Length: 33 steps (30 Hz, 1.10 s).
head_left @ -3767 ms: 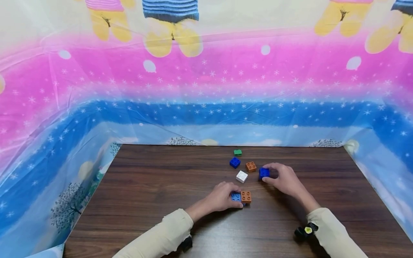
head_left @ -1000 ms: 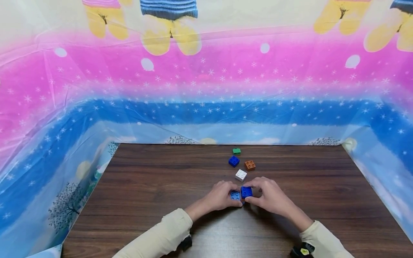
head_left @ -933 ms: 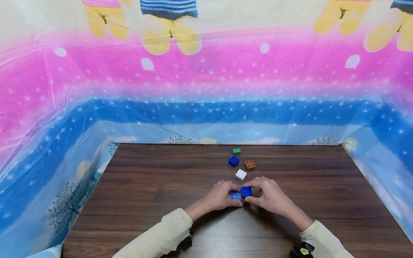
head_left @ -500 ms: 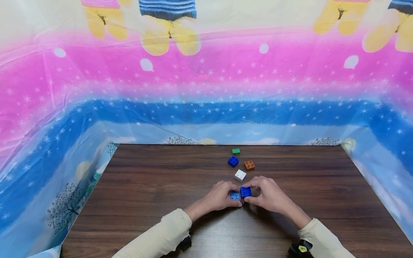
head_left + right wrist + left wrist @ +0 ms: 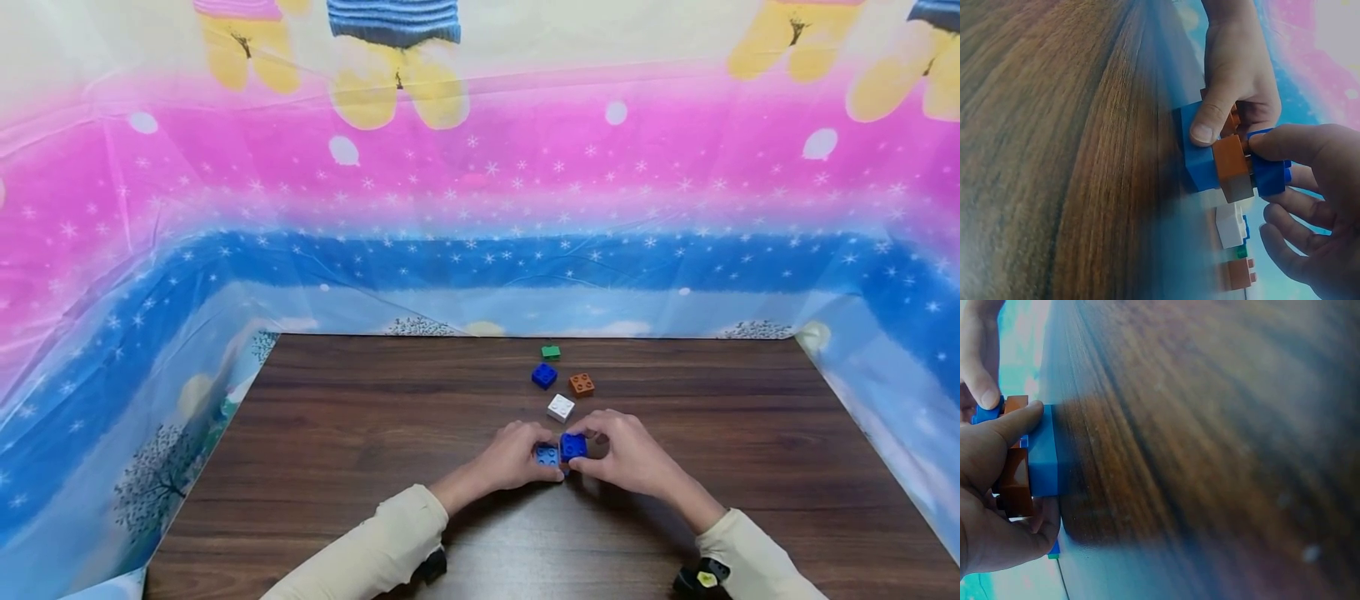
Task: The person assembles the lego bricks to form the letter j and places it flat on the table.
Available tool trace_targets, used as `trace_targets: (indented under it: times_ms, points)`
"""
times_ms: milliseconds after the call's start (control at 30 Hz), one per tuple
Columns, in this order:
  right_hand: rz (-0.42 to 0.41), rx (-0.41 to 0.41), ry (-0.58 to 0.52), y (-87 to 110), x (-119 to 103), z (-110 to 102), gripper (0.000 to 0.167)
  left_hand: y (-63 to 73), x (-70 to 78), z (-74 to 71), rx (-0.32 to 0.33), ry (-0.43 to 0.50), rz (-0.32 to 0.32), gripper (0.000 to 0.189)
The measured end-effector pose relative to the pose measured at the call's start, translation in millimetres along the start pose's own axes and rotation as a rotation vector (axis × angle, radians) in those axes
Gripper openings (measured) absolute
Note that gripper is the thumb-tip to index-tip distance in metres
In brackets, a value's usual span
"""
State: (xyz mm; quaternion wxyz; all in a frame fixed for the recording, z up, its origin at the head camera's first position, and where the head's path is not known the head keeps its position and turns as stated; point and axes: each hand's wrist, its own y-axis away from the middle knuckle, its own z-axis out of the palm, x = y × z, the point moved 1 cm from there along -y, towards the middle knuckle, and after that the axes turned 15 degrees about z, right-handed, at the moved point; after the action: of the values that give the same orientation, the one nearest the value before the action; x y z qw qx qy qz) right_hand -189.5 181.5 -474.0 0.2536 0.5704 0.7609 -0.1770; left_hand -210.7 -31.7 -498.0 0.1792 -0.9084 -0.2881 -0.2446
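My left hand point(image 5: 513, 457) grips a light blue brick point(image 5: 547, 455) on the table, its thumb along the near side. In the right wrist view, an orange brick point(image 5: 1231, 164) sits on top of this light blue base point(image 5: 1200, 169). Another orange brick point(image 5: 1015, 481) shows on the base in the left wrist view, partly behind the hand. My right hand point(image 5: 628, 457) pinches a dark blue brick point(image 5: 573, 447) between thumb and fingers, over the first orange brick. Some orange studs show between the two in the right wrist view; whether they are fully joined I cannot tell.
Beyond the hands lie a white brick point(image 5: 560, 407), an orange brick point(image 5: 581, 384), a dark blue brick point(image 5: 544, 375) and a green brick point(image 5: 551, 352). The brown wooden table point(image 5: 360, 400) ends at a patterned cloth point(image 5: 480, 258) behind and at the sides.
From the table at the right, my right hand has brought the dark blue brick left onto the orange brick. The left hand has kept its place. Over the last second little has moved.
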Motion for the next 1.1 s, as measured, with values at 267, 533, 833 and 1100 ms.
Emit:
trace_targets:
  times_ms: [267,533,833,1100]
  points:
    - [-0.020,-0.010,-0.008,-0.4,2.9,1.1,0.030,-0.4,-0.7,1.1,-0.001,0.003,0.008,0.039]
    - [0.012,-0.026,-0.024,0.6,5.6,3.3,0.030,-0.9,-1.4,3.5,-0.007,0.006,0.008,0.041]
    - [-0.053,0.035,0.007,0.7,6.8,6.3,0.031,-0.4,0.5,1.6,-0.004,0.011,0.006,0.040]
    - [-0.083,0.063,0.015,1.2,7.2,5.8,0.031,-0.8,-0.1,0.9,0.001,-0.002,0.006,0.041]
